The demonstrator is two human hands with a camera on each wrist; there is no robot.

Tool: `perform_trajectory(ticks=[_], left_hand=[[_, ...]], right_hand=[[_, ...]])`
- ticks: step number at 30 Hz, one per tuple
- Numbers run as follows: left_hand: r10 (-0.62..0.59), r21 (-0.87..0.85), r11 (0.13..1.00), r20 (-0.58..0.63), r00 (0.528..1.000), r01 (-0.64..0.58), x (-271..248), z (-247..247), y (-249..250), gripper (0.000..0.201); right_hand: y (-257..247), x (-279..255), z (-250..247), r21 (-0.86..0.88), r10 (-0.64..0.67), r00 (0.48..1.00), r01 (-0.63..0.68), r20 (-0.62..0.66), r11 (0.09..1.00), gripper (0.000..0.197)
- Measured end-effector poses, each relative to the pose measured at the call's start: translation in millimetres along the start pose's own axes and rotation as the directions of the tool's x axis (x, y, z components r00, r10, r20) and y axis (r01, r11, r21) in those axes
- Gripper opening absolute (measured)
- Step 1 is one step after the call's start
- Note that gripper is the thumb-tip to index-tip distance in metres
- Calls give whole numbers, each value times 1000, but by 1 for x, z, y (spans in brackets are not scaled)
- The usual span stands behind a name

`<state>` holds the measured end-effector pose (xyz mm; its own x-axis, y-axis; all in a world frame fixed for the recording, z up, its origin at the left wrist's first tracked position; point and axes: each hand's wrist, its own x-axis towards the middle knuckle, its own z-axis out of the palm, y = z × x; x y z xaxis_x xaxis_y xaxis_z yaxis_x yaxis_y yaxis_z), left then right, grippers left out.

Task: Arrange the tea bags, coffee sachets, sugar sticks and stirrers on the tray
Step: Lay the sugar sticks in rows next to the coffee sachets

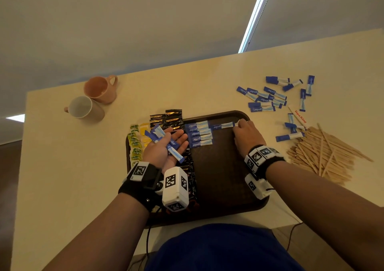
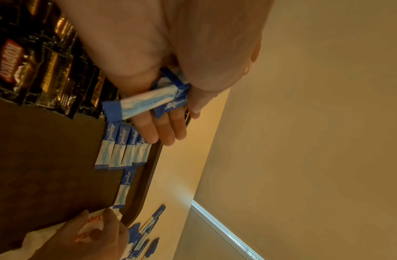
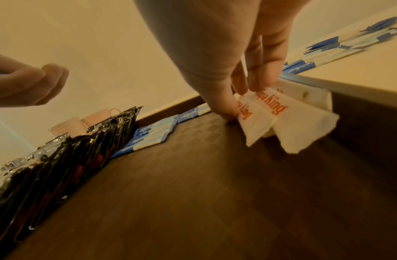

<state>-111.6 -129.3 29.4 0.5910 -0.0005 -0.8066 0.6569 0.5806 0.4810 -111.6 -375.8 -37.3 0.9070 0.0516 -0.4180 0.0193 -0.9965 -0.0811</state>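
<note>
Several glossy blue paper sugar sticks [image 1: 166, 144] are cradled in the flat, spread left hand [image 1: 164, 146], while crinkled white paper sachets [image 3: 270, 116] are pinched by the right hand [image 1: 247, 135] on the textured brown tray [image 1: 220, 173].

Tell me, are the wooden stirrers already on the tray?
No. The wooden stirrers lie in a loose pile on the table, to the right of the brown tray, with none of them inside its rim.
</note>
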Motion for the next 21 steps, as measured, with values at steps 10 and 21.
perform_trajectory(ticks=[10, 21], left_hand=[[-7, 3, 1000, 6, 1000, 7, 2, 3, 0, 20], [2, -12, 1000, -4, 1000, -2, 5, -2, 3, 22]], right_hand=[[-5, 3, -4, -33, -74, 997, 73, -35, 997, 33], [-23, 42, -25, -41, -95, 992, 99, 78, 994, 27]])
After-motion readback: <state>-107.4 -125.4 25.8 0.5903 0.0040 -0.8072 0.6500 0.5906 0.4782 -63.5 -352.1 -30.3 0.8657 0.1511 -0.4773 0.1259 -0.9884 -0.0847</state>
